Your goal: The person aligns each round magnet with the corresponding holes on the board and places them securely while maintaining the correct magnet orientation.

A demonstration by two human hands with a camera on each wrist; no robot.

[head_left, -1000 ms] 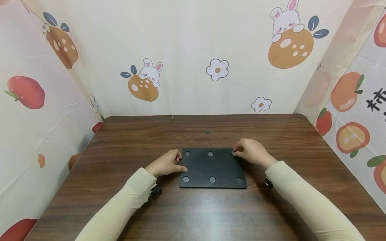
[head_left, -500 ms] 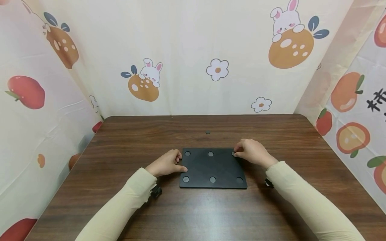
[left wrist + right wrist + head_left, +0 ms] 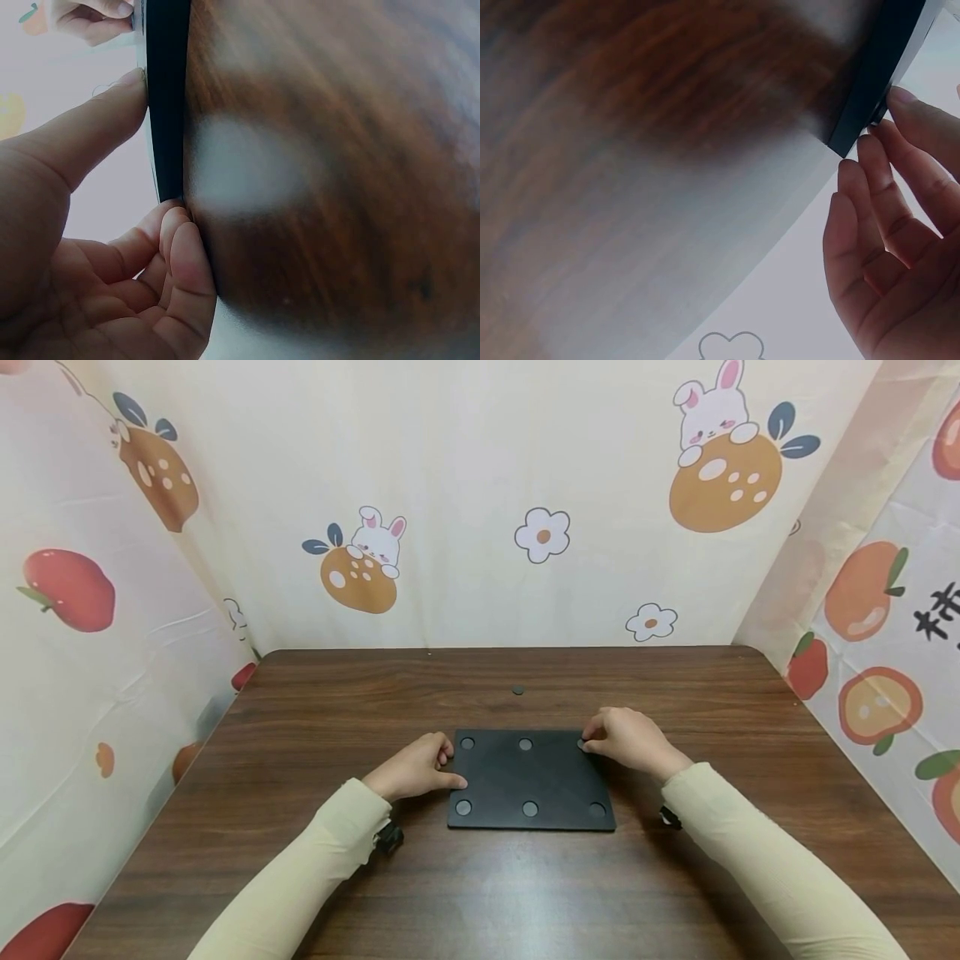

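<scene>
A flat black rectangular board (image 3: 531, 777) lies on the table, with grey round spots along its near and far edges. At its left side, my left hand (image 3: 416, 768) holds it, thumb on the top face and the other fingers curled against the edge. My right hand (image 3: 628, 742) is at the far right corner. Between its thumb and forefinger it pinches a small dark disc (image 3: 880, 112), right at the board's surface; the fingertips partly cover the disc. The right hand's other fingers lie close by the board's corner.
A single small dark disc (image 3: 517, 690) lies on the brown wooden table (image 3: 345, 693) beyond the board. Behind and at both sides hang pale curtains (image 3: 465, 485) printed with fruit, rabbits and flowers. Each wrist carries a small black device.
Both hands and the board stay practically in place. The right fingertips shift very slightly at the corner, and the whole view moves a little.
</scene>
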